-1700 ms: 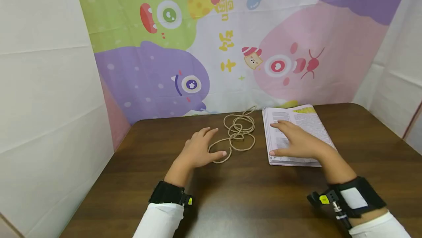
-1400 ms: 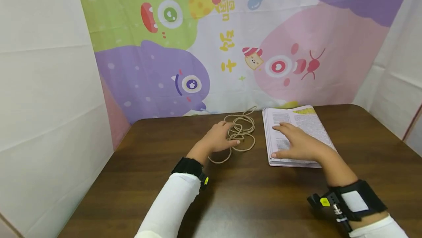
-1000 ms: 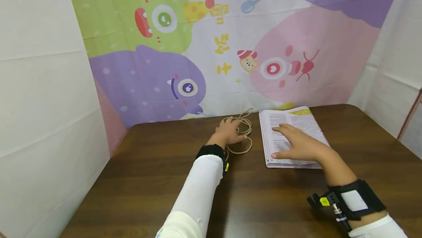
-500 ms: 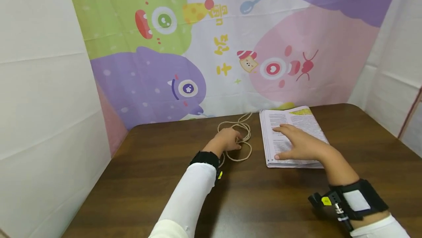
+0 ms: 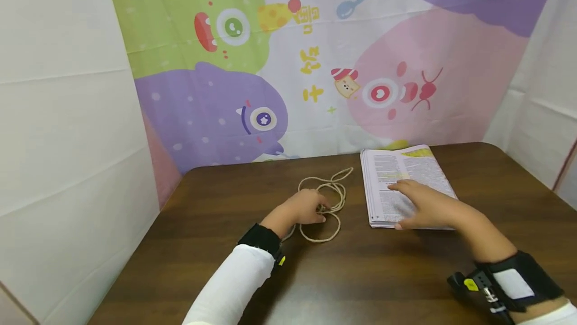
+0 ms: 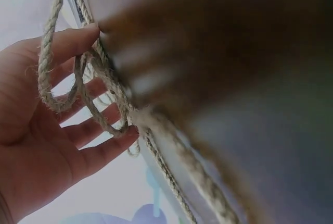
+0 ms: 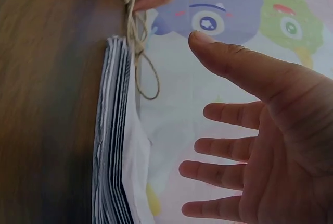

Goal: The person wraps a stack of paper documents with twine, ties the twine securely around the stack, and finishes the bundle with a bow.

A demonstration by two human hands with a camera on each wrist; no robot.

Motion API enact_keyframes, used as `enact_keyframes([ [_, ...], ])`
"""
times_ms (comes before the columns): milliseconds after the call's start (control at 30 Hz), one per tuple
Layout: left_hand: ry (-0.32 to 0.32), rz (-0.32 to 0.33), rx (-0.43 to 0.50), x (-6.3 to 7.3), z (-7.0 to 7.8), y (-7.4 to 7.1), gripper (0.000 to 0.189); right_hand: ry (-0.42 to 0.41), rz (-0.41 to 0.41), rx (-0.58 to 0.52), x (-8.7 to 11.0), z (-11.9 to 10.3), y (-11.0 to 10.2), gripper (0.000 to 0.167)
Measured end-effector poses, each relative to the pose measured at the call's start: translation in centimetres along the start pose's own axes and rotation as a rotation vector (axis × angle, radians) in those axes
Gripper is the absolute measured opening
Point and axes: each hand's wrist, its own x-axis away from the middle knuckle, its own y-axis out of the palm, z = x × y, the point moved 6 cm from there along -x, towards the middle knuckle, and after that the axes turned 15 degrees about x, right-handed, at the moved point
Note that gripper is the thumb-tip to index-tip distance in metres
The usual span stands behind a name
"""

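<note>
Backdrop: a white cloth (image 5: 324,129) printed with green, purple and pink one-eyed cartoon monsters and yellow lettering turned sideways hangs behind the table's far edge.
Table: a dark brown wood-grain tabletop (image 5: 369,275) with rounded far corners lies under everything handled.
Side panels: creased white fabric screens flank it, one at left (image 5: 67,114), one at right (image 5: 536,99).
Newspaper stack: a flat, layered pile of folded printed paper (image 5: 383,170) with a yellow corner patch lies at the far right of the tabletop, just beside the cord.
Cord: a thin, tan, twisted-fibre rope (image 6: 112,81) lies in loose loops left of the pile; one loop points to the far edge, another curls toward the near side.
Right hand: the hand (image 5: 428,207) is released, fingers spread, holding nothing; it hovers above the pile's near part, apart from the sheets, and hides some print from the head camera.
Left hand: the hand (image 5: 306,206) grasps the cord, thumb and bent fingers round several strands, blocking the head camera's sight of the coil's middle.
Wristbands: black straps circle both wrists, left (image 5: 260,239) and right (image 5: 541,272); the right bears a white patch.
</note>
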Motion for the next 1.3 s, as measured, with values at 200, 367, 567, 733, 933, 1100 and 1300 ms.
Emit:
enact_keyframes([
  [200,0.095,0.006,-0.020,2.1,2.0,0.3,0.030,-0.008,-0.021,0.031,1.0,0.0,-0.1,0.081],
  [367,0.113,-0.020,-0.028,3.9,3.2,0.6,0.036,-0.010,-0.055,0.043,1.9,-0.2,-0.1,0.082],
  [567,0.068,-0.092,-0.108,5.6,4.7,1.6,0.049,-0.016,-0.084,0.030,3.0,-0.7,0.1,0.082],
  [733,0.035,-0.136,-0.182,6.6,6.7,2.4,0.060,-0.046,-0.095,0.018,3.6,-2.0,0.3,0.080],
  [933,0.011,-0.163,-0.196,6.9,7.9,2.8,0.067,-0.101,-0.109,0.015,3.3,-4.0,0.6,0.080],
  [1100,0.050,-0.167,0.103,6.8,6.4,0.9,0.060,-0.144,-0.121,0.031,2.2,-5.3,1.0,0.077],
  [1300,-0.004,-0.109,0.359,7.8,3.5,-1.7,0.044,-0.247,-0.121,-0.008,0.3,-7.7,1.1,0.055],
])
